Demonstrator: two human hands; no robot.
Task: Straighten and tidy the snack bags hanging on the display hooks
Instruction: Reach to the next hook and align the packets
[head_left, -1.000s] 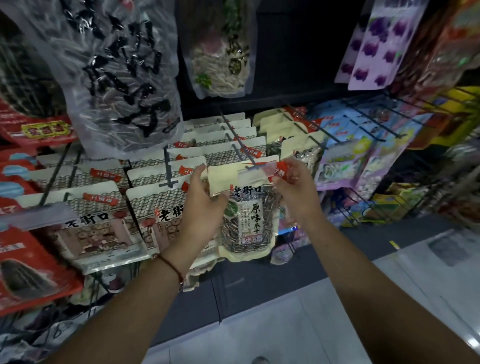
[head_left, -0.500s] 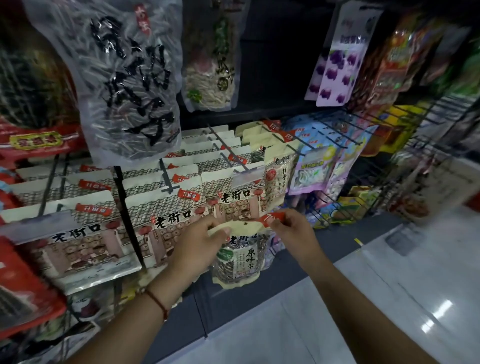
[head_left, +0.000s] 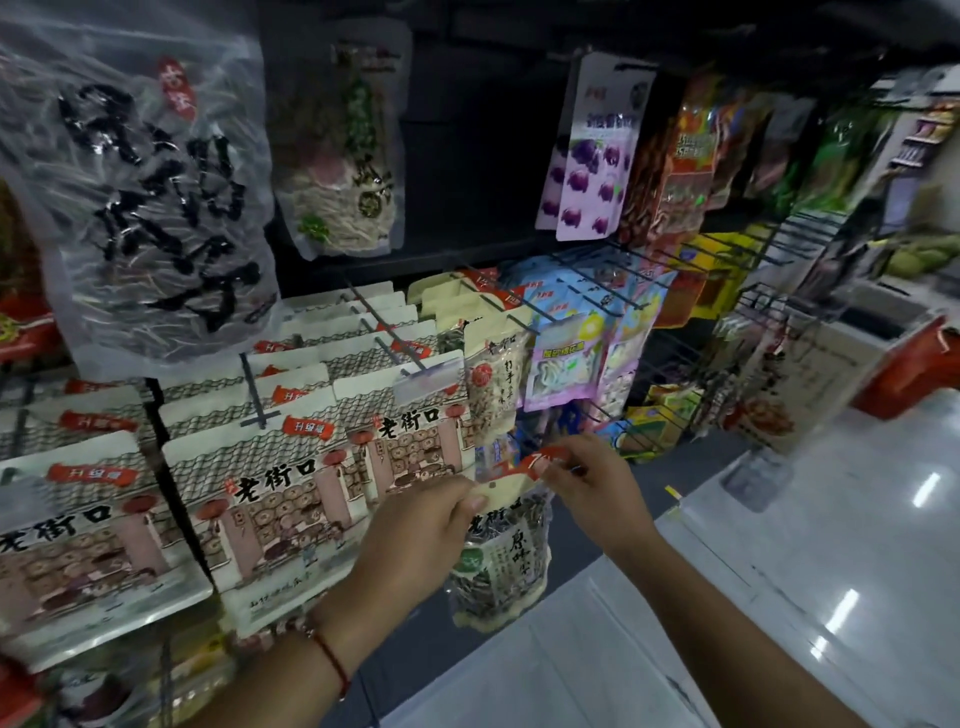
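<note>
Two hands hold one small seed bag (head_left: 501, 561) by its top edge, low in the view at about five o'clock from the racks' middle. The left hand (head_left: 415, 535) pinches the bag's cream upper left corner between thumb and curled fingers; the right hand (head_left: 592, 488) pinches the upper right corner at the red tab, its fingers bent round it. A red cord bracelet (head_left: 332, 660) circles the left wrist. The bag is a glossy pouch with a cream header, a clear window showing dark striped seeds, a pale label with black characters and a green round mark; it hangs free below the hands, slightly tilted. At nine o'clock from it hang three front-facing cream bags (head_left: 270, 514) printed with a grey tiled roof and red lanterns, each leading a row of more behind on thin black wire hooks (head_left: 384, 332). At eleven o'clock a large crinkled clear bag (head_left: 150, 208) with bold black brushwork hangs; at twelve o'clock, a clear noodle-like bag (head_left: 340, 150). At one o'clock a lilac bag (head_left: 592, 150) shows purple fruit. The floor (head_left: 779, 597) at four o'clock is pale shiny tile.
</note>
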